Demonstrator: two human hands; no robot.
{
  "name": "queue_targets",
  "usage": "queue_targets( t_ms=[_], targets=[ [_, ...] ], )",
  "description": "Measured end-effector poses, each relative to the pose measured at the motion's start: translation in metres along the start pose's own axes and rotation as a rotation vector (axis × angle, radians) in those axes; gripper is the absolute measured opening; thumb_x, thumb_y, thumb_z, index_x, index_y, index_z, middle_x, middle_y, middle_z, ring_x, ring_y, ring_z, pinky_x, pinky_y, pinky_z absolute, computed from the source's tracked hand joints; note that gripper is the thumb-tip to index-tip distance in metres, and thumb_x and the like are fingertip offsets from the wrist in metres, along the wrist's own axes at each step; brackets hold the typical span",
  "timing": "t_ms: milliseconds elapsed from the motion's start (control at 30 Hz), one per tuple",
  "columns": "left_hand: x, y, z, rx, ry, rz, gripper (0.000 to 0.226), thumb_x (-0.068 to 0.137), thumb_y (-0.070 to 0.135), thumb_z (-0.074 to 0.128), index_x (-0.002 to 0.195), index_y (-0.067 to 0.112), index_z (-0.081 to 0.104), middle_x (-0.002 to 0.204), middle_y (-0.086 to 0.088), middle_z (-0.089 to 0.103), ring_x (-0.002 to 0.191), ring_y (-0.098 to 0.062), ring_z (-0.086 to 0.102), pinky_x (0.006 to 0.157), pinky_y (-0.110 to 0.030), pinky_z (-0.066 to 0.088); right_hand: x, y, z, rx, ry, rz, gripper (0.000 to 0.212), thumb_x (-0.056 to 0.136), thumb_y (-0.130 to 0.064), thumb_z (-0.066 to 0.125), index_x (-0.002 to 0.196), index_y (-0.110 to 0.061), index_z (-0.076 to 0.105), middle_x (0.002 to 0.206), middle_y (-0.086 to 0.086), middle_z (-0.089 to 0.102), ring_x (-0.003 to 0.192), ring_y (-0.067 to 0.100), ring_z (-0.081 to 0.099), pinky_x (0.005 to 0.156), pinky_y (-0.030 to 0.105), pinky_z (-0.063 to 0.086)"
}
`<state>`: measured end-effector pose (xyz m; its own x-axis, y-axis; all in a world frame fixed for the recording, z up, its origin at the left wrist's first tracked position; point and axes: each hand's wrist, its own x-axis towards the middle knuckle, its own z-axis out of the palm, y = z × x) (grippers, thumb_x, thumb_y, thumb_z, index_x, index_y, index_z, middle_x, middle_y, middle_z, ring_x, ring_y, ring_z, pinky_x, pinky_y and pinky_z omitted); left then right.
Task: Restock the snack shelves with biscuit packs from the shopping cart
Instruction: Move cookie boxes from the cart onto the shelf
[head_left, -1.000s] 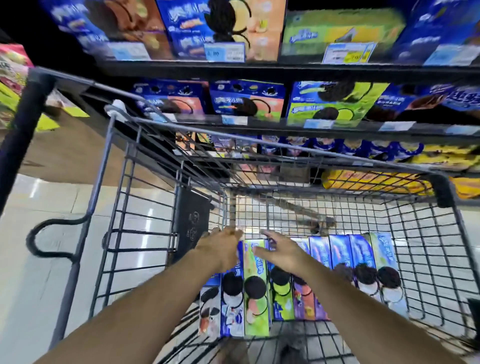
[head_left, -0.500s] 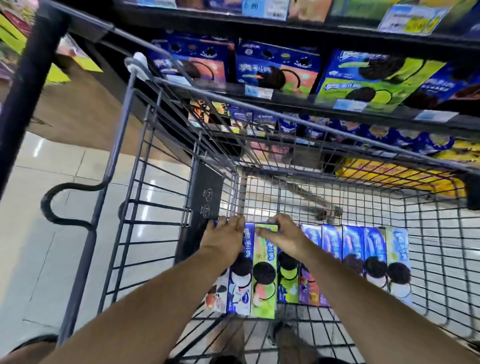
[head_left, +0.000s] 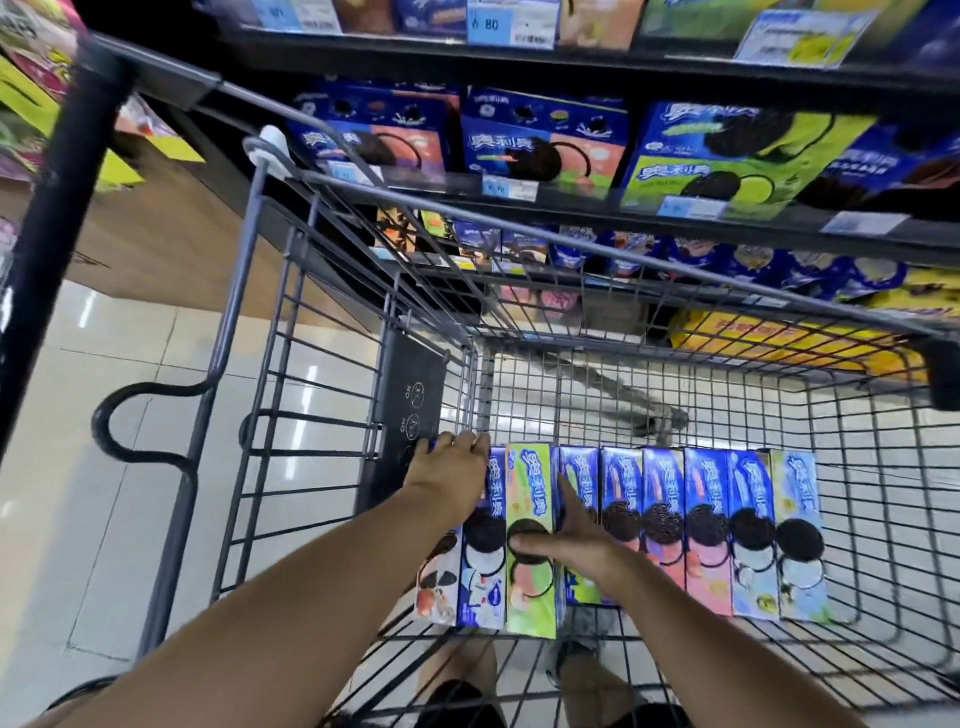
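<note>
You're picking from the row of biscuit packs lying on the cart floor, left hand curling over far-left ends, right hand spread flat on the green pack, so next you're needing a proper grip before lifting toward the shelves.

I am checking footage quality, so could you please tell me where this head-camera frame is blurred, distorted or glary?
Head view: shelf boxes and price tags are blurred; the cart rim bows from wide-angle distortion; the floor tiles show glare streaks; the biscuit packs read sharp.
</note>
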<state>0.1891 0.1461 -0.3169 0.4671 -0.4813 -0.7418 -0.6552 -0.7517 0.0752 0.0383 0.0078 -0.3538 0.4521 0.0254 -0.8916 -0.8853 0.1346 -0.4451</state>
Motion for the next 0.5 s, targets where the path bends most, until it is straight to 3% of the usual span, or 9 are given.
queue_targets(
  t_ms=[67,100,167,200,267,333,400,467,500],
  targets=[
    [-0.005,0.003,-0.015,-0.177,0.068,-0.003,0.077,0.093,0.01,0.055,0.159,0.018,0.017,0.152,-0.009,0.04,0.135,-0.032,0.041,0.111,-0.048,0.038,-0.014,-0.015,-0.01,-0.001,-0.033,0.001,0.136,0.064,-0.029,0.096,0.16,-0.031,0.001,0.158,-0.001,0.039,0.137,0.014,0.043,0.111,0.036,0.037],
    [-0.007,0.005,-0.026,-0.375,0.1,-0.026,0.072,0.095,0.009,0.051,0.159,0.019,0.019,0.148,-0.011,0.046,0.124,-0.03,0.052,0.103,-0.04,0.047,-0.025,-0.026,-0.016,-0.014,-0.067,-0.008,0.135,0.063,-0.032,0.095,0.16,-0.033,0.002,0.152,-0.008,0.047,0.131,0.008,0.048,0.106,0.029,0.039],
    [-0.015,0.013,-0.055,-0.922,0.099,-0.129,0.057,0.101,0.02,0.046,0.156,0.024,0.031,0.134,-0.008,0.057,0.089,-0.023,0.062,0.073,-0.021,0.052,-0.047,-0.054,-0.031,-0.032,-0.136,-0.049,0.132,0.06,-0.036,0.095,0.158,-0.038,0.007,0.119,-0.029,0.065,0.113,-0.004,0.059,0.1,0.019,0.041],
    [-0.022,0.018,-0.072,-1.195,0.047,-0.161,0.049,0.101,0.029,0.048,0.15,0.029,0.041,0.125,-0.005,0.06,0.083,-0.022,0.061,0.071,-0.02,0.049,-0.059,-0.07,-0.038,-0.04,-0.151,-0.062,0.132,0.057,-0.039,0.095,0.158,-0.039,0.009,0.108,-0.031,0.067,0.111,-0.003,0.06,0.102,0.022,0.041],
    [-0.037,0.023,-0.103,-1.53,-0.08,-0.139,0.045,0.09,0.056,0.055,0.131,0.038,0.059,0.122,-0.002,0.066,0.101,-0.025,0.063,0.094,-0.037,0.047,-0.087,-0.106,-0.05,-0.042,-0.159,-0.092,0.119,0.053,-0.041,0.094,0.152,-0.04,0.029,0.117,-0.018,0.07,0.12,0.011,0.06,0.111,0.041,0.04],
    [-0.054,0.023,-0.134,-1.618,-0.146,-0.028,0.065,0.075,0.078,0.06,0.128,0.039,0.061,0.128,-0.001,0.067,0.12,-0.026,0.062,0.108,-0.054,0.042,-0.115,-0.142,-0.062,-0.046,-0.163,-0.132,0.096,0.058,-0.036,0.092,0.142,-0.032,0.046,0.126,-0.006,0.07,0.122,0.019,0.061,0.112,0.051,0.041],
    [-0.07,0.022,-0.165,-1.615,-0.106,0.072,0.072,0.074,0.078,0.064,0.137,0.045,0.051,0.145,-0.007,0.055,0.134,-0.03,0.052,0.112,-0.06,0.036,-0.147,-0.178,-0.071,-0.083,-0.183,-0.19,0.072,0.065,-0.032,0.087,0.131,-0.026,0.056,0.115,-0.006,0.075,0.106,0.012,0.069,0.099,0.039,0.055],
    [-0.082,0.022,-0.196,-1.65,-0.05,0.147,0.066,0.072,0.067,0.075,0.131,0.05,0.051,0.137,-0.014,0.06,0.121,-0.031,0.055,0.104,-0.055,0.045,-0.177,-0.211,-0.075,-0.171,-0.21,-0.263,0.056,0.075,-0.028,0.082,0.126,-0.026,0.057,0.106,-0.01,0.076,0.094,0.004,0.071,0.079,0.023,0.058],
    [-0.089,0.023,-0.213,-1.668,-0.03,0.178,0.065,0.07,0.06,0.08,0.127,0.047,0.052,0.129,-0.015,0.066,0.109,-0.03,0.058,0.092,-0.052,0.055,-0.189,-0.225,-0.076,-0.208,-0.198,-0.3,0.057,0.08,-0.023,0.08,0.131,-0.026,0.054,0.113,-0.007,0.074,0.102,0.007,0.069,0.086,0.025,0.057]
  ],
)
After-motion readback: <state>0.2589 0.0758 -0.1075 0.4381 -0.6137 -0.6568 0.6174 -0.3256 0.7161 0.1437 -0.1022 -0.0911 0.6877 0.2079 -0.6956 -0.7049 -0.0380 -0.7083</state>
